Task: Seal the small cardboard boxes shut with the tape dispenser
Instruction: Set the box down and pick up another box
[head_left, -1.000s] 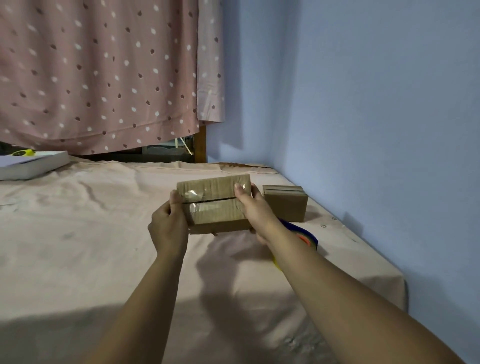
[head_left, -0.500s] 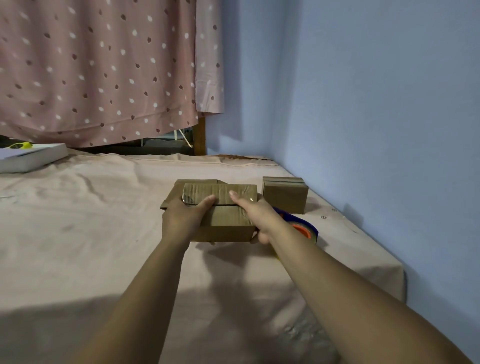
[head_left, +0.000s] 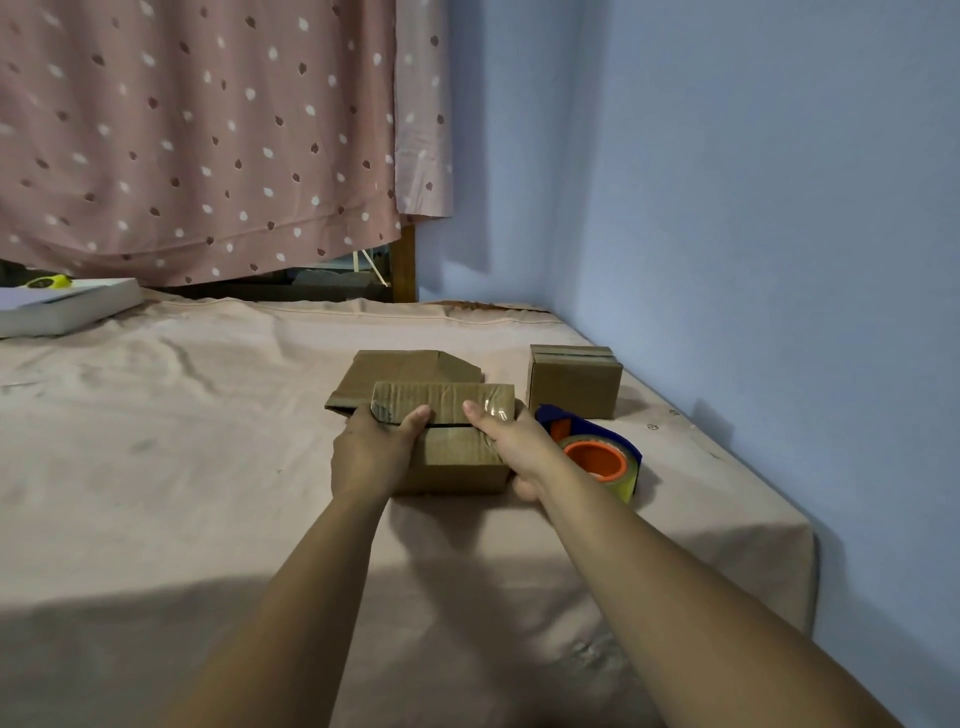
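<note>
A small cardboard box stands on the cloth-covered table, its top flaps meeting along a dark seam. My left hand grips its left end, thumb lying over the far flap. My right hand grips the right end, where clear tape glints on the flap under my fingers. A flattened cardboard piece lies directly behind the box. A second small box, taped along its top, stands at the back right. The blue tape dispenser with an orange hub lies just right of my right hand.
The table wears a wrinkled pink cloth and ends close to the blue wall on the right. A white box with a yellow item on it sits at the far left. A dotted curtain hangs behind.
The box came down from tilted in the air to resting flat on the table. Both hands stayed on its ends, with the left thumb now over the top flap.
</note>
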